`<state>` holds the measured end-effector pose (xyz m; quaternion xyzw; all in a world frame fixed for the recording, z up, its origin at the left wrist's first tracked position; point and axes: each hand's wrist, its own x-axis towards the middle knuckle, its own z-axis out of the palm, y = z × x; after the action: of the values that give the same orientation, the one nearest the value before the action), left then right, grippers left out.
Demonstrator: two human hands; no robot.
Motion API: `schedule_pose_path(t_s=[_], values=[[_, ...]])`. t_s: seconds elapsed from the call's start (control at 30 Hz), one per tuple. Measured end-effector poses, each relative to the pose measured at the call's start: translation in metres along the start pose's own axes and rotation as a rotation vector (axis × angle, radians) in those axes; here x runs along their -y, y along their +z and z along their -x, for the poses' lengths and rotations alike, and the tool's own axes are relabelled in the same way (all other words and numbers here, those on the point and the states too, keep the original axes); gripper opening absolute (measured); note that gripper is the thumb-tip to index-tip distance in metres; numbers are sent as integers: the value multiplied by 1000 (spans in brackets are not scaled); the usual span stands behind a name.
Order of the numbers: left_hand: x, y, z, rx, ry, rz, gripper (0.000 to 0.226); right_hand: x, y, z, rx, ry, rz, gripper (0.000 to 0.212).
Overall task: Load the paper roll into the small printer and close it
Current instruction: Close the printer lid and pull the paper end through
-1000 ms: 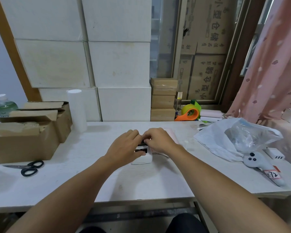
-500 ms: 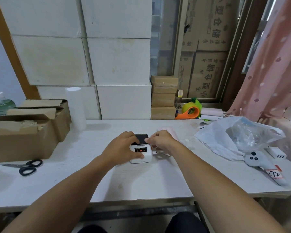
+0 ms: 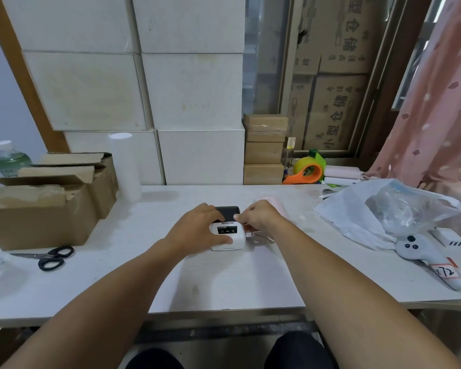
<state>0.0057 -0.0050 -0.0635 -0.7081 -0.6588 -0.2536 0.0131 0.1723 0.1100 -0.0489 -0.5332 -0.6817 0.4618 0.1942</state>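
A small white printer with a dark display panel sits mid-table; its black lid stands raised at the back. My left hand grips the printer's left side, thumb on the front edge. My right hand is at the printer's right side, fingertips pinched at the top right corner by the lid. A pink paper roll lies behind my right hand, mostly hidden. I cannot see inside the paper bay.
Cardboard boxes and black scissors are at the left. A tall white roll stands at the back. A plastic bag, a grey controller and an orange tape dispenser are at the right.
Both hands covered the printer a second ago. They have since parted, exposing its display and the raised black lid. My left hand slid to the left side, my right to the top right corner.
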Motion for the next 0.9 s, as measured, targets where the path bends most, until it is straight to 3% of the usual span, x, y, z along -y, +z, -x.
schedule_pose_path(t_s=[0.3,0.5,0.6,0.8,0.9], values=[[4,4,0,22,-75,23,62,-9,10,7,-128,-48,104,39],[4,9,0,-10,-105,78,57,-25,0,12,38,-56,-26,27],[4,8,0,-12,-129,104,58,-26,-2,14,61,-47,13,36],[5,8,7,-25,-403,330,88,-15,1,18,73,14,60,46],[5,12,11,-21,-493,440,72,-10,5,19,74,42,72,38]])
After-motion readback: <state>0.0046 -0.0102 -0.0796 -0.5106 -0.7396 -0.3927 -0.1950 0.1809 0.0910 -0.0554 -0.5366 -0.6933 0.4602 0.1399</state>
